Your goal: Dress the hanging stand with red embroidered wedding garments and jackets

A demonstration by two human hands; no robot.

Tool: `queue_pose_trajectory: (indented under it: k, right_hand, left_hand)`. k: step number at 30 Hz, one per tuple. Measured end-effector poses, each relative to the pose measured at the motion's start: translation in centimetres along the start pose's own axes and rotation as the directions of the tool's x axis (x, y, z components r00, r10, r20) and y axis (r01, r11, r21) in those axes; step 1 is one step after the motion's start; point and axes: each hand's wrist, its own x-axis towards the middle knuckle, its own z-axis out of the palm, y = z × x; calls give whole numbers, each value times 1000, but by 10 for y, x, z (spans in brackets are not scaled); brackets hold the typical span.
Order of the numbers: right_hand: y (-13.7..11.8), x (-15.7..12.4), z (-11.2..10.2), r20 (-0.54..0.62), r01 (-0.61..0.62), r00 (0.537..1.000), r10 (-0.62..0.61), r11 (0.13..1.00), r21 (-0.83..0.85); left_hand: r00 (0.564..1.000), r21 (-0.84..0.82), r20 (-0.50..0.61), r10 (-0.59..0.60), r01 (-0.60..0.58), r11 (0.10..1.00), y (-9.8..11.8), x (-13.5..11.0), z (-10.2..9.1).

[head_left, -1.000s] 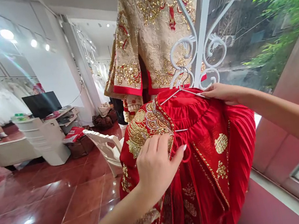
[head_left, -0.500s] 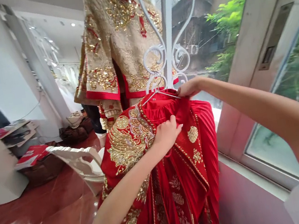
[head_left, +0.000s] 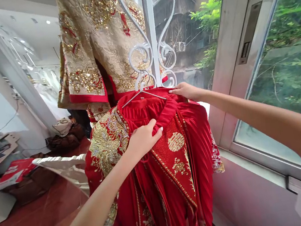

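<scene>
A red pleated skirt [head_left: 173, 173] with gold embroidery hangs from a thin metal hanger [head_left: 142, 91], whose bar ends lie inside the gathered waistband. My left hand [head_left: 144, 138] is closed on the front of the waistband, thumb on top; its fingertips are partly hidden by the cloth. At the back right of the same waistband, my right hand [head_left: 185, 91] pinches the edge between thumb and fingers. Gold phoenix-like embroidery [head_left: 105, 144] covers the skirt's left side, and a round gold motif [head_left: 176, 141] shows on the front panel.
A white scrolled metal rack [head_left: 152, 33] rises behind the skirt, with a gold-sequinned jacket [head_left: 118, 49] beside it. Window frames [head_left: 237, 88] stand close on the right. On the left are a white chair [head_left: 62, 166], a red-and-white box [head_left: 15, 173] and brown bags [head_left: 66, 138].
The view has turned right, so everything sits further left. My right hand has drawn its side of the waistband outward, and the waist opening looks wider. My left hand keeps its hold.
</scene>
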Motion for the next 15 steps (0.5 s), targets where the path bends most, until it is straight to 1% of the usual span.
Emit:
queue_pose_trajectory:
  k: [1,2,4,5,6,7,9,10,11,13,14,15]
  right_hand:
    - [2,-5,-7,58,19,998,-19,1000,-9]
    - [4,-10,-13,139,22,990,-18,999,-30]
    - [8,-16,-21,325,24,946,13,994,-110]
    - [11,-19,-22,370,25,928,40,986,-167]
    - [14,-21,-19,363,40,931,48,972,-230]
    - [17,-23,-14,305,59,952,37,952,-301]
    - [24,-30,-1,132,69,991,-12,893,-444]
    - [26,-36,4,56,56,998,-32,865,-499]
    - [27,-42,6,13,41,999,-40,845,-533]
    - [22,-54,2,-20,11,999,-28,812,-584]
    - [17,-60,-6,-55,26,996,-76,787,-616]
    - [10,-64,-15,-116,45,980,-160,751,-658]
  left_hand:
    - [1000,6,2,7,-7,1000,-1,-1,1]
    - [1000,5,2,16,-16,1000,-3,-2,0]
    - [1000,-3,-1,31,-31,1000,-7,-4,-1]
    - [999,-8,-3,35,-35,999,-9,-6,-2]
    - [999,-12,-6,38,-38,999,-12,-7,-3]
    - [999,-17,-9,40,-40,999,-14,-8,-4]
    - [999,-29,-14,41,-41,999,-17,-9,-5]
    - [999,-35,-17,40,-41,999,-18,-9,-5]
    - [999,-43,-21,40,-41,998,-19,-9,-5]
    - [999,-65,-25,45,-47,997,-20,-9,-5]
    - [998,-76,-24,49,-51,996,-20,-9,-5]
    - [998,-84,-23,53,-55,995,-20,-9,-6]
